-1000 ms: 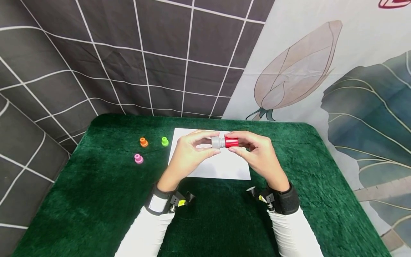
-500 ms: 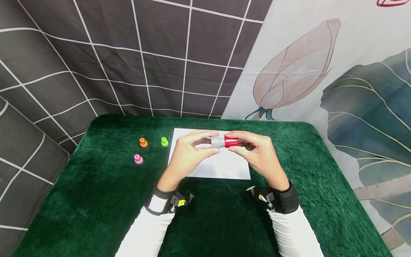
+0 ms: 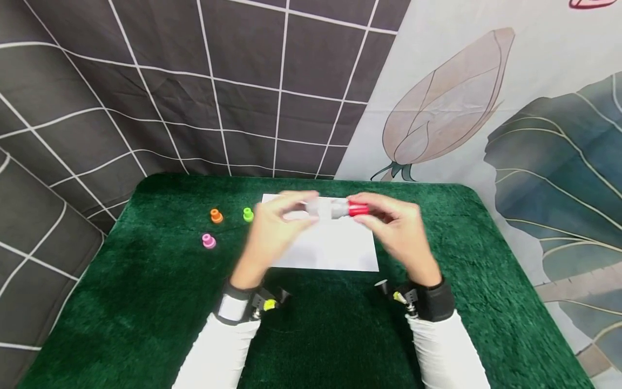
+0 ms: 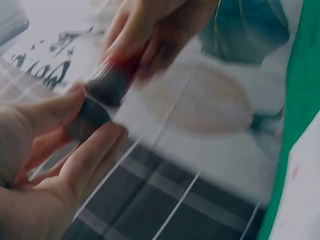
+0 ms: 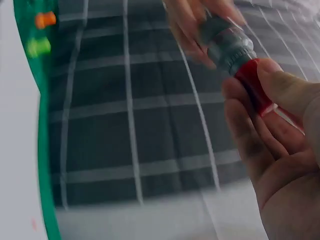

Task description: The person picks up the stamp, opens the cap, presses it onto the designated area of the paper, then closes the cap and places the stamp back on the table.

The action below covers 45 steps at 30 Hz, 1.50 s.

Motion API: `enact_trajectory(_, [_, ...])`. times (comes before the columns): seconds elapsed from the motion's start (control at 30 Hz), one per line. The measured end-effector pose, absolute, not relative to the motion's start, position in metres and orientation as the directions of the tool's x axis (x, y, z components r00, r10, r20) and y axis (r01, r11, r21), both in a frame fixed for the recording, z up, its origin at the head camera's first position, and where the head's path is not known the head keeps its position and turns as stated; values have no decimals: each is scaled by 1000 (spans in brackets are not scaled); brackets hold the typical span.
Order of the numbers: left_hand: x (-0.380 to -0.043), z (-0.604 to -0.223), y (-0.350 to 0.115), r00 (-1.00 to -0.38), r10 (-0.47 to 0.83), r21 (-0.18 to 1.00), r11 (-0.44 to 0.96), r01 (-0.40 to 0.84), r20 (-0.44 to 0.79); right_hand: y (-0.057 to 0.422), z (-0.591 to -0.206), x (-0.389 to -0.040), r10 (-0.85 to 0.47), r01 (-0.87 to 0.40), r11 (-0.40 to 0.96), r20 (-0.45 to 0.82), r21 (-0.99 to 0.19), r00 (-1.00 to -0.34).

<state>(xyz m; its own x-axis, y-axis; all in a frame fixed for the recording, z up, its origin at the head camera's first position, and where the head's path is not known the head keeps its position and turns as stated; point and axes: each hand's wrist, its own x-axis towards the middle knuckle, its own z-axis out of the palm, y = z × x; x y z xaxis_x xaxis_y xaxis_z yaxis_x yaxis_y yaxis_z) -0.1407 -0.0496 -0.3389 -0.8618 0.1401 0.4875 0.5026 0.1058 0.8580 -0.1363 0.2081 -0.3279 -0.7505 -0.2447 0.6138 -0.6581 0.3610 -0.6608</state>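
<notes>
My right hand (image 3: 396, 224) pinches the red handle of a round stamp (image 5: 255, 87) between thumb and fingers. Beyond the red part comes a ribbed grey collar, then a paler, wider section. My left hand (image 3: 272, 227) grips a grey cap (image 4: 90, 117) at the other end, fingertips and thumb around its sides. Both hands are raised over a white sheet of paper (image 3: 330, 251). In the head view the left hand and cap are blurred, and a pale section shows between cap and collar.
Left of the paper, small orange (image 3: 216, 216), green (image 3: 248, 215) and pink (image 3: 208, 241) stepped pieces stand on the green table cover (image 3: 146, 292). A grey grid-patterned cloth (image 3: 243, 97) hangs behind the table, next to a pale leaf-patterned one (image 3: 452, 108).
My hands have moved apart, the left going left with the grey cap and the right slightly right with the red handle. The gap between cap and collar has widened.
</notes>
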Motion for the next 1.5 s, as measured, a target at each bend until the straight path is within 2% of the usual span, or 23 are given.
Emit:
enact_trajectory(0.1, [-140,-331,-72,-862,45,856,96,507,505,228,-324,-136,-157,-619,410,617,-670,-771])
enact_trajectory(0.2, [-137,-325,-83,-863,39,860,62,506,505,241,-324,-137,-135,-584,471,601,-661,-788])
enact_trajectory(0.4, [-137,-322,-80,-868,60,866,58,496,493,241,-327,-143,-173,-581,547,597,-603,-783])
enact_trajectory(0.6, [-137,-321,-82,-859,47,858,38,512,510,239,-334,-149,-256,-576,685,592,-447,-764])
enact_trajectory(0.8, [-137,-321,-80,-858,49,857,39,513,511,232,-344,-157,-341,-559,753,521,-346,-783])
enact_trajectory(1.23, [-135,-320,-82,-853,48,851,58,522,520,221,-369,-179,-422,-525,818,376,-234,-825])
enact_trajectory(1.5, [-135,-322,-82,-845,50,840,95,534,532,217,-378,-195,-468,-506,841,211,-190,-858])
